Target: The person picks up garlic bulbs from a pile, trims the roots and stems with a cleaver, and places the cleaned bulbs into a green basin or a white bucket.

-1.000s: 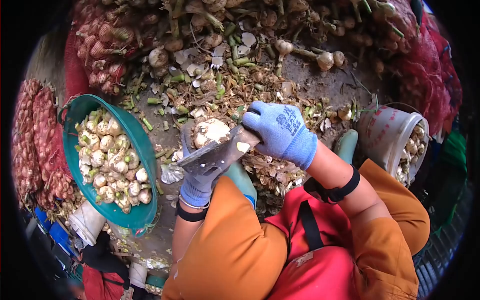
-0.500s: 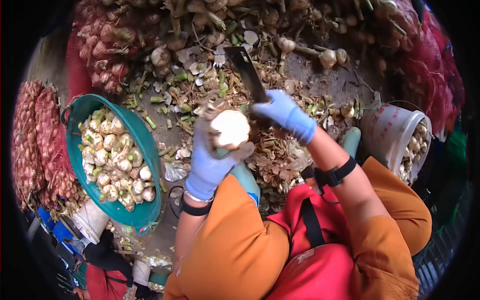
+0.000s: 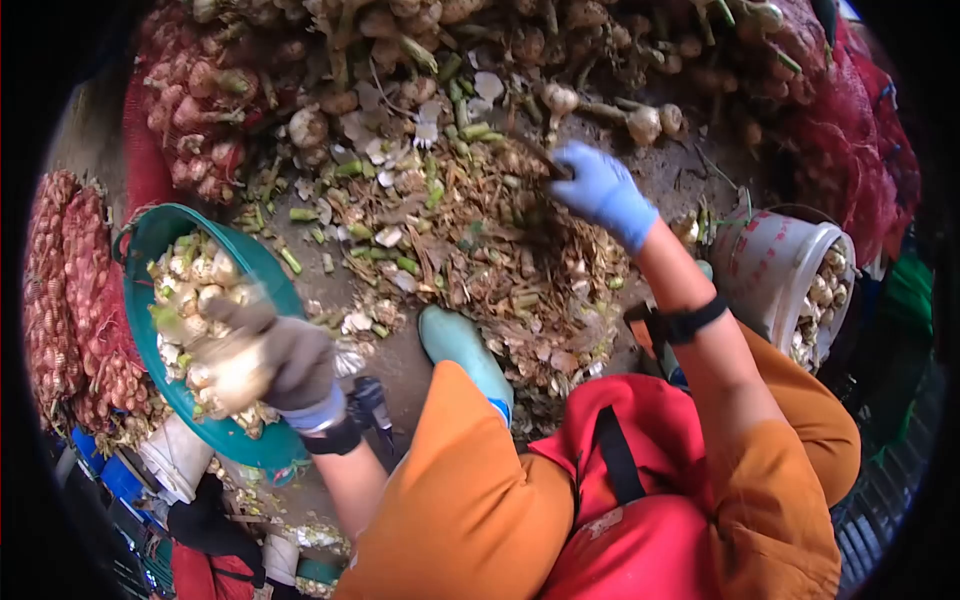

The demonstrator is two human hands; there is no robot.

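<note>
My left hand (image 3: 300, 360), in a blue glove with a dark palm, is over the teal basin (image 3: 300, 290) and smeared by motion. Its fingers are around a pale garlic bulb (image 3: 242, 376), also blurred. Below it, the basin holds many trimmed garlic bulbs (image 3: 208, 298). My right hand (image 3: 603, 192), gloved in blue, is closed round a knife (image 3: 540, 155) above the heap of peelings. The dark blade is turned nearly edge-on, so little of it shows.
Dry skins and cut green stems (image 3: 500, 240) cover the floor ahead. Stemmed garlic (image 3: 645, 124) is piled at the far side, between red mesh sacks (image 3: 845, 130). A white bucket (image 3: 765, 255) of garlic leans at right. My teal boot (image 3: 462, 345) stands near the middle. Another person's red clothing (image 3: 208, 572) shows lower left.
My left hand has swung left and down with the bulb, from in front of me to over the basin. My right hand has moved slightly right and up, turning the knife blade.
</note>
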